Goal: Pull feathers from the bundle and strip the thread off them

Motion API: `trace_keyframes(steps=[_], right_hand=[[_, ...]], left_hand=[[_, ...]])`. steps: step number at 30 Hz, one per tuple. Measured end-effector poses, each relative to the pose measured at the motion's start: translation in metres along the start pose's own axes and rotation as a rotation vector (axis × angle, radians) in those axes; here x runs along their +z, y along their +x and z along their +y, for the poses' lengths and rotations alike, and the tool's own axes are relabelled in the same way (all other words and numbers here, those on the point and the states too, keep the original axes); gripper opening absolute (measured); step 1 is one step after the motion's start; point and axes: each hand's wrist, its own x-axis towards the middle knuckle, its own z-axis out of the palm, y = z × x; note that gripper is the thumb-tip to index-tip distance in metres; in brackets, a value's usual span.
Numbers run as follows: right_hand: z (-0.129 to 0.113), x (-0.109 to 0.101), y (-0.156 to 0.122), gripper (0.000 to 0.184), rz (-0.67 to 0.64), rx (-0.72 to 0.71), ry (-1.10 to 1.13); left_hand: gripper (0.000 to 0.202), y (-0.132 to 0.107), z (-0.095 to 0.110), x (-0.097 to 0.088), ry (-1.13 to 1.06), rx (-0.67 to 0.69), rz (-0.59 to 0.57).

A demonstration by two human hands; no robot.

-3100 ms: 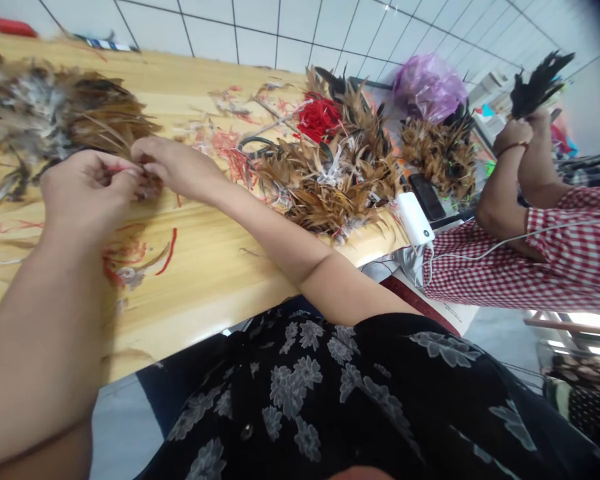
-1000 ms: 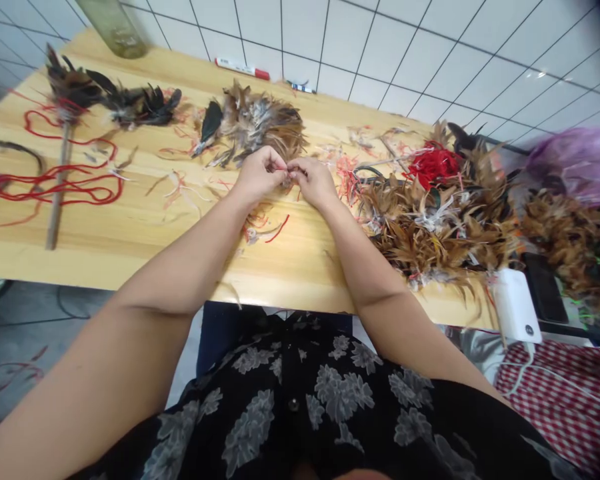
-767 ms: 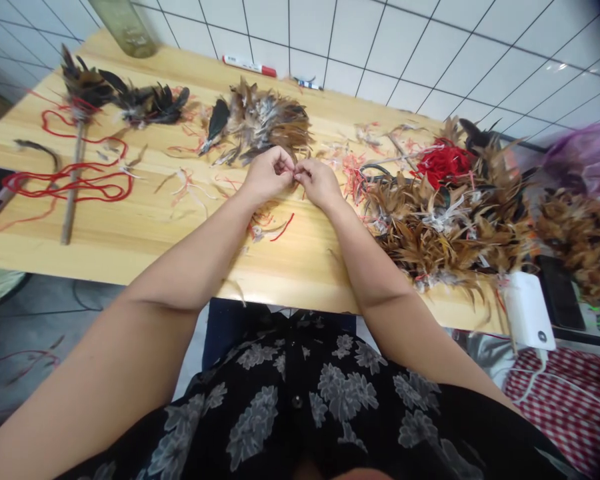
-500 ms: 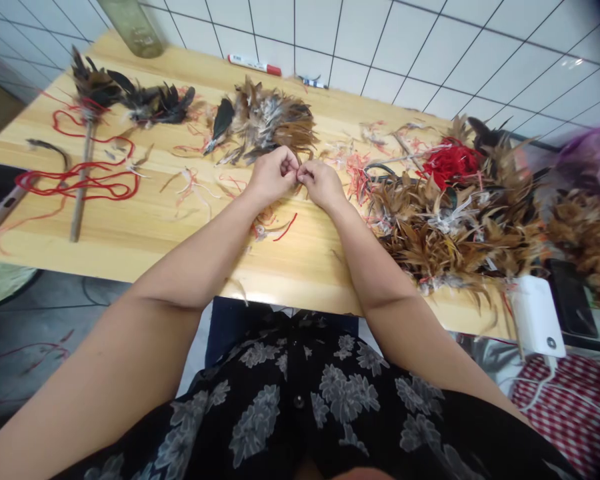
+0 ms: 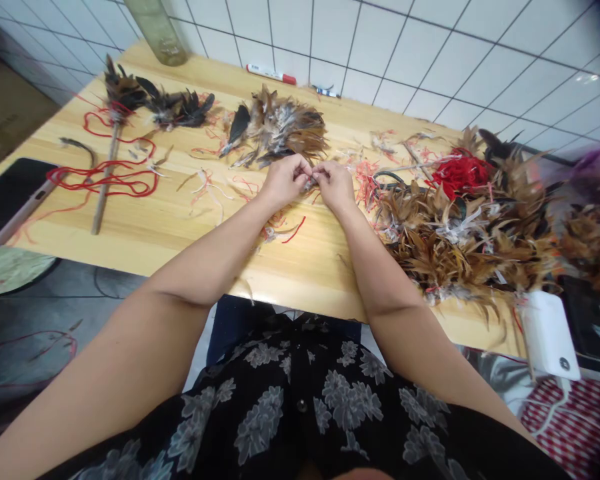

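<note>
My left hand (image 5: 289, 180) and my right hand (image 5: 334, 186) meet over the middle of the wooden table, fingertips pinched together and almost touching. Between them is a small grey-brown feather (image 5: 311, 185), mostly covered by the fingers. Just beyond my hands lies a bundle of brown feathers (image 5: 290, 127), with a dark feather (image 5: 239, 127) at its left side. Close to my right forearm spreads a large heap of brown feathers (image 5: 460, 240). A short piece of red string (image 5: 295, 230) rests on the table below my hands.
To the left are a stick (image 5: 107, 173) topped with dark feathers, looped red cord (image 5: 110, 183) and a phone (image 5: 15, 193). A bottle (image 5: 163, 40) and a red-capped marker (image 5: 270, 73) stand near the tiled wall. Red string (image 5: 463, 175) and a white power bank (image 5: 550, 333) are right.
The view has shifted, so the table's things appear further right and slightly lower. My hands stay pinched together; a little more of the feather shows between them.
</note>
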Motion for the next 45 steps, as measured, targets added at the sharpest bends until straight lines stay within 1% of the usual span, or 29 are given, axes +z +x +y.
trace_keyframes(steps=[5, 7, 10, 13, 19, 21, 24, 29, 33, 39, 42, 45], right_hand=[[-0.003, -0.005, 0.000, 0.031, -0.013, 0.002, 0.082], [-0.005, -0.007, -0.001, 0.026, -0.005, 0.016, 0.083], [-0.008, -0.010, -0.002, 0.022, 0.008, 0.021, 0.079], [-0.010, -0.014, -0.003, 0.017, 0.009, 0.050, 0.110], [-0.012, -0.019, -0.004, 0.008, -0.015, 0.088, 0.164], [-0.011, -0.020, -0.004, 0.008, -0.032, 0.072, 0.147], [-0.009, -0.019, -0.004, 0.012, -0.042, 0.028, 0.077], [-0.001, -0.013, -0.004, 0.016, -0.069, -0.004, -0.033], [0.003, -0.014, -0.005, 0.012, -0.050, 0.032, -0.109], [-0.010, -0.022, -0.010, 0.011, -0.104, 0.152, -0.206], [-0.011, -0.022, -0.010, 0.011, -0.120, 0.151, -0.206], [-0.007, -0.019, -0.009, 0.012, -0.116, 0.135, -0.191]], left_hand=[[0.027, 0.000, 0.011, -0.001, 0.006, 0.045, 0.011], [0.029, 0.000, 0.014, -0.001, 0.011, 0.058, 0.011], [0.032, 0.000, 0.017, -0.002, 0.007, 0.061, -0.022], [0.033, 0.000, 0.017, -0.001, -0.004, 0.055, -0.056], [0.028, 0.002, 0.009, 0.002, -0.067, 0.061, -0.055], [0.026, 0.002, 0.007, 0.003, -0.070, 0.068, -0.057], [0.025, 0.002, 0.006, 0.003, -0.068, 0.089, -0.076], [0.025, 0.000, 0.010, 0.000, -0.057, 0.114, -0.102], [0.024, -0.002, 0.014, -0.003, -0.022, 0.081, -0.114], [0.025, -0.004, 0.016, -0.006, 0.028, 0.086, -0.163], [0.022, -0.004, 0.012, -0.007, 0.044, 0.088, -0.172], [0.016, -0.004, 0.008, -0.008, 0.022, 0.074, -0.185]])
